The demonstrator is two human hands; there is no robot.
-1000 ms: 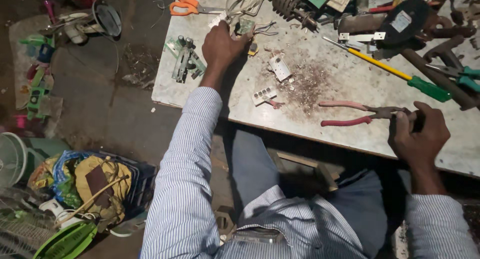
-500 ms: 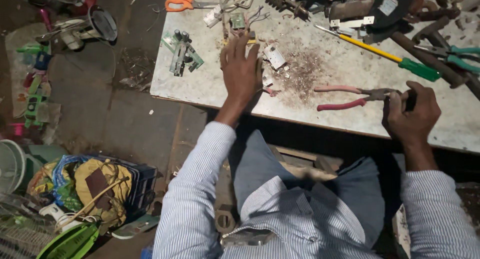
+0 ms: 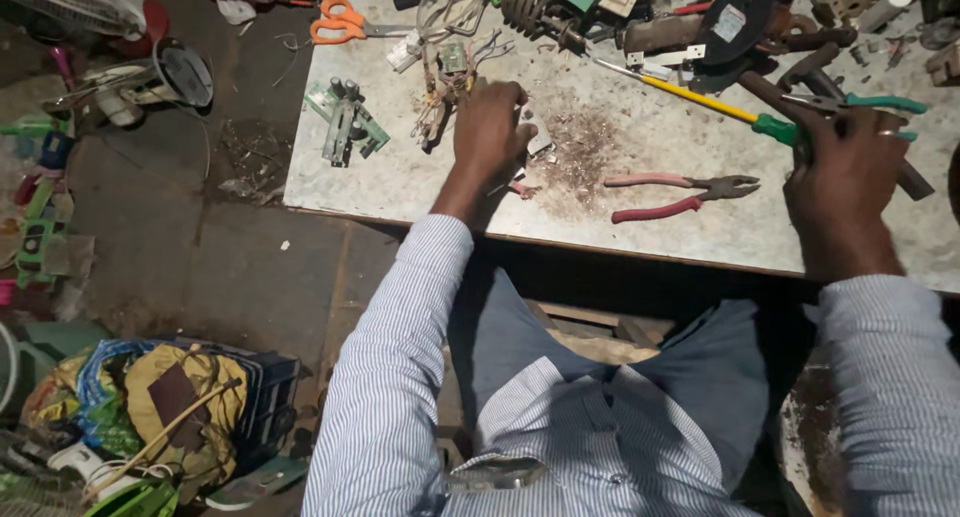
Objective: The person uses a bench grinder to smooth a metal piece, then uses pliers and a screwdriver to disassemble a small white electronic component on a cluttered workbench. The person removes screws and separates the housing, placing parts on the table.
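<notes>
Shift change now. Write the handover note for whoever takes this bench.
Left hand: palm down on the worktop, over a small white part; grip hidden.
Right hand: closed on the green-handled tool at the bench's right.
Red-handled pliers: lying free between the hands, beside brown debris.
Orange scissors, green circuit board: untouched, far left.
Done or left: cannot tell.

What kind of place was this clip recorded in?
Probably a small electronics or appliance repair workshop. The worn worktop is strewn with hand tools: pink-handled pliers, a yellow-shafted screwdriver, orange scissors, plus a green circuit board. Fan parts lie on the floor.
</notes>
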